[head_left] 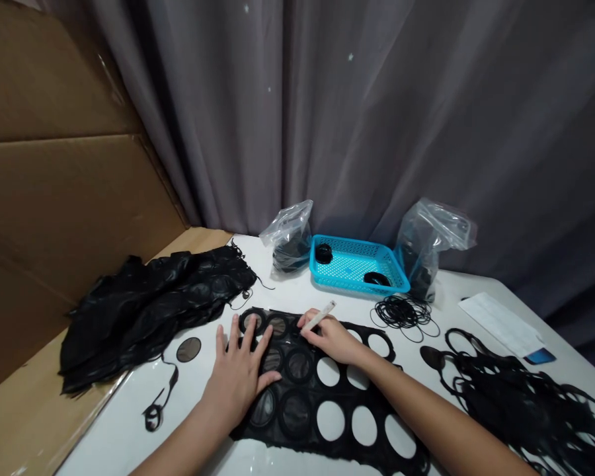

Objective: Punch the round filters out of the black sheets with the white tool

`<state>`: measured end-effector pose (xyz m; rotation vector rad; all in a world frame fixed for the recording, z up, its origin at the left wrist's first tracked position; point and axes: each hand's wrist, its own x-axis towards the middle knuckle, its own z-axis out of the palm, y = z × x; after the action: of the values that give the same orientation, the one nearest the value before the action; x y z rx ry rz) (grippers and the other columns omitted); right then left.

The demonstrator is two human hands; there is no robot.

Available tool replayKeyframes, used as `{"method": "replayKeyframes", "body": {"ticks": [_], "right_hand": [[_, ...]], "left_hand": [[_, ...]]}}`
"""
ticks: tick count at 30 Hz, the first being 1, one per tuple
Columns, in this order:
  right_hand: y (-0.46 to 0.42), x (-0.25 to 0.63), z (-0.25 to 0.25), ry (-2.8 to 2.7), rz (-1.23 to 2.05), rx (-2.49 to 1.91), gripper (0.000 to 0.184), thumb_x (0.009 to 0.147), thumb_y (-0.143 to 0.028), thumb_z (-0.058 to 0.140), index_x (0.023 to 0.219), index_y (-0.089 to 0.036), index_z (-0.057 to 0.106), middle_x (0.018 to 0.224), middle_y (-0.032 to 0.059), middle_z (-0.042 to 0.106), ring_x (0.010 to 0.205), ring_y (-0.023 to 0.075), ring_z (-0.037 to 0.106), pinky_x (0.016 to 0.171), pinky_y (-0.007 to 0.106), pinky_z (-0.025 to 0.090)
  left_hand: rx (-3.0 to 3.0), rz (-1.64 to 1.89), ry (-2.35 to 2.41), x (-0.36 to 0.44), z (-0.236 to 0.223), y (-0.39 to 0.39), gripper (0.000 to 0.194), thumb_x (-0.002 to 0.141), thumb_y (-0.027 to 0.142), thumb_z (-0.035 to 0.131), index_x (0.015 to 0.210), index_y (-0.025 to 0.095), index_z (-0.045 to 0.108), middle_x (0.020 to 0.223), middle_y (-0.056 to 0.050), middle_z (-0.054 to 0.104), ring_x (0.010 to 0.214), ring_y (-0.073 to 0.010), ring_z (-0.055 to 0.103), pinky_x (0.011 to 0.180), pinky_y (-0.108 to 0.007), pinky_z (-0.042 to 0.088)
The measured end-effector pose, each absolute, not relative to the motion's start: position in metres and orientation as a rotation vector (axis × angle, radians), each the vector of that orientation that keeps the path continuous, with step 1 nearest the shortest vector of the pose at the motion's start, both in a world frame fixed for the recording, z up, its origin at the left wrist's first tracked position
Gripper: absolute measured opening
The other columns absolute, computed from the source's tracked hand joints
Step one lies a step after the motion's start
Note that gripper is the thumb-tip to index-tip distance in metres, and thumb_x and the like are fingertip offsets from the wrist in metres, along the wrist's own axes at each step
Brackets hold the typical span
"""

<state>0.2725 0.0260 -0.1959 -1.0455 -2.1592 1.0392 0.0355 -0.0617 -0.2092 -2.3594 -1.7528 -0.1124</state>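
A black sheet (297, 377) with rows of rings lies flat on the white table. Some of its circles, toward the left, are filled with thin dark material; those toward the right are open holes showing white. My left hand (238, 370) rests on the sheet's left part, fingers spread. Near the sheet's far edge, my right hand (330, 336) pinches a slim white pen-like tool (321, 315), tilted up to the right. Its tip is hidden by my fingers, so its kind does not show. A loose dark disc (188, 349) lies left of my left hand.
A pile of black sheets (153, 304) is at the left beside cardboard (64, 198). Behind stand a blue basket (359, 289) with black rings and two clear bags (291, 241). Thin black loops (401, 312), black scraps (520, 396) and white paper (500, 324) lie at right.
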Motion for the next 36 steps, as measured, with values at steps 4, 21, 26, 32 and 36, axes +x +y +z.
{"method": "replayKeyframes", "body": {"ticks": [4,21,26,32,36], "right_hand": [[0.027,0.271,-0.197,-2.156,1.065,-1.053,0.003,0.088,-0.017,0.058,0.088,-0.02,0.059,0.093,0.002,0.061,0.089,0.0184,0.058,0.082,0.031,0.042],[0.021,0.269,-0.195,-2.266,0.941,-1.014,0.006,0.092,-0.015,0.054,0.092,-0.021,0.055,0.096,0.0032,0.059,0.091,0.0193,0.057,0.086,0.034,0.045],[0.002,0.259,-0.212,-2.457,0.58,-0.967,0.018,0.093,-0.008,0.044,0.099,-0.021,0.055,0.108,0.0102,0.059,0.1,0.0249,0.052,0.09,0.039,0.045],[0.047,0.29,-0.216,-2.051,0.417,-1.305,0.018,0.093,-0.013,0.038,0.084,-0.022,0.05,0.084,0.0073,0.056,0.079,0.024,0.051,0.076,0.039,0.044],[0.069,0.291,-0.196,-1.934,0.548,-1.229,0.015,0.096,-0.025,0.04,0.084,-0.023,0.049,0.079,0.0037,0.057,0.073,0.0214,0.054,0.072,0.034,0.042]], "left_hand": [[-2.595,-0.228,-1.481,0.05,-0.205,-0.061,0.073,0.089,0.061,0.062,0.149,0.024,0.045,0.159,-0.014,0.035,0.147,-0.0376,0.029,0.116,-0.061,0.027],[-2.721,-0.34,-1.459,0.049,-0.215,-0.064,0.064,0.096,0.05,0.058,0.153,0.032,0.036,0.161,-0.006,0.032,0.147,-0.0378,0.027,0.113,-0.061,0.03],[-2.703,-0.298,-1.502,0.05,-0.215,-0.065,0.067,0.093,0.048,0.062,0.153,0.034,0.036,0.162,-0.003,0.031,0.146,-0.0429,0.025,0.112,-0.062,0.032],[-2.687,-0.343,-1.527,0.052,-0.214,-0.068,0.065,0.093,0.05,0.062,0.152,0.037,0.039,0.161,-0.002,0.032,0.146,-0.0438,0.025,0.111,-0.064,0.03],[-2.66,-0.401,-1.556,0.045,-0.213,-0.068,0.069,0.092,0.051,0.063,0.154,0.038,0.033,0.164,-0.005,0.023,0.148,-0.0417,0.021,0.111,-0.061,0.033]]}}
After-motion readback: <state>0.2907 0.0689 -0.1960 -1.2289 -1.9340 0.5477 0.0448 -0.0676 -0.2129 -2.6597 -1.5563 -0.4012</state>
